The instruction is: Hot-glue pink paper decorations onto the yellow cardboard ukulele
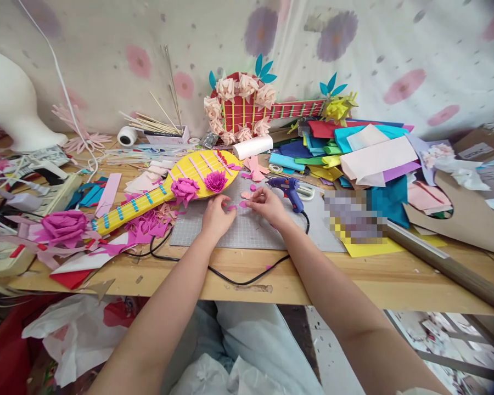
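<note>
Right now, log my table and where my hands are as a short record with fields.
Left hand: over a grey gridded cutting mat, close to a yellow lute-shaped model with magenta flowers
Right hand: fingertips at a small magenta paper piece; grip unclear
Tool: blue glue gun with black cord, to the right of the right hand
Back: red guitar-shaped model with peach flowers
Right side: pile of coloured paper sheets
Surface: wooden table
</note>
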### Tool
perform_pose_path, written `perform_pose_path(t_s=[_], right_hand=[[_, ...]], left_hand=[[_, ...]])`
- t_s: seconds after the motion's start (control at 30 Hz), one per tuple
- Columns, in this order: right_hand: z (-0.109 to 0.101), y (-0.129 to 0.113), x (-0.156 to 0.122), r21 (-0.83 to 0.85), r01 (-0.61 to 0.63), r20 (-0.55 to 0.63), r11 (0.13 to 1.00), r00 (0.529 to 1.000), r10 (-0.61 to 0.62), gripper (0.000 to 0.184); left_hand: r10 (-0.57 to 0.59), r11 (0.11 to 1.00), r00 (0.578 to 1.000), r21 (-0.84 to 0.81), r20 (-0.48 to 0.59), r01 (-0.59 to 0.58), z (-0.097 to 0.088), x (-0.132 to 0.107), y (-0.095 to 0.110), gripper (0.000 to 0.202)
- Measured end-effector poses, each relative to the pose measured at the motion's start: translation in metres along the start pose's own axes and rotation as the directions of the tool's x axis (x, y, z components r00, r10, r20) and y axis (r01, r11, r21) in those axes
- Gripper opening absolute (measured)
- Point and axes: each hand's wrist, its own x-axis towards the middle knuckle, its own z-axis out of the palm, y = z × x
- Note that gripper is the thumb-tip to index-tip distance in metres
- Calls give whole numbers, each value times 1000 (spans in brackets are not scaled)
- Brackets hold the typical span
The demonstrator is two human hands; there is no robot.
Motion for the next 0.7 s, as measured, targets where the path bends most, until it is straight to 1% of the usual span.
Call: perform_pose_path(t_s=[0.03, 0.1, 0.2, 0.27, 0.33, 0.37, 0.43, 0.47, 0.53, 0.57, 0.6, 0.63, 0.67, 0.7], right_hand=[[0, -1, 0, 4, 6, 1, 1000, 1000, -6, 36], [3, -1, -1, 11, 17, 13, 1000, 1000, -17, 37], [9, -1, -2, 10, 34, 39, 999, 999, -35, 39], [11, -3, -2, 0, 41, 48, 999, 998, -41, 39], [7, -9, -4, -29, 37, 65, 999, 997, -35, 38], [0, -14, -6, -51, 32, 89, 998, 996, -27, 38], [-23, -25, -13, -121, 12, 179, 993, 984, 10, 37], [-38, -31, -18, -171, -3, 248, 985, 968, 46, 37], [-73, -39, -28, -307, -48, 375, 951, 912, 167, 37], [-90, -41, -32, -362, -75, 370, 929, 903, 217, 37], [-105, -41, -35, -422, -105, 306, 900, 919, 250, 39], [-116, -39, -35, -485, -125, 212, 866, 943, 255, 40], [-124, -36, -34, -543, -148, 71, 826, 973, 221, 42], [-127, -31, -31, -586, -142, -34, 798, 988, 150, 43]], left_hand=[[-6, 1000, 1000, -16, -2, 6, -1, 0, 2, 24], [-51, 990, 998, -131, 38, 55, 0, -1, 5, 21], [-130, 918, 975, -349, 178, 186, 2, -3, 11, 22], [-156, 876, 957, -414, 244, 249, 3, -4, 13, 17], [-176, 852, 953, -447, 246, 273, 3, -3, 13, 11], [-187, 839, 954, -467, 234, 279, 3, -3, 13, 10], [-208, 815, 954, -501, 214, 291, 4, -2, 12, 10], [-217, 805, 953, -514, 211, 297, 4, -2, 11, 10], [-230, 787, 950, -534, 213, 310, 4, -2, 12, 11], [-234, 779, 949, -543, 213, 314, 4, -2, 12, 10], [-237, 770, 948, -554, 214, 317, 4, -2, 13, 10], [-239, 761, 947, -564, 215, 320, 4, -2, 14, 10], [-241, 752, 946, -575, 217, 324, 3, -2, 15, 9], [-246, 742, 944, -584, 220, 329, 3, -2, 16, 9]])
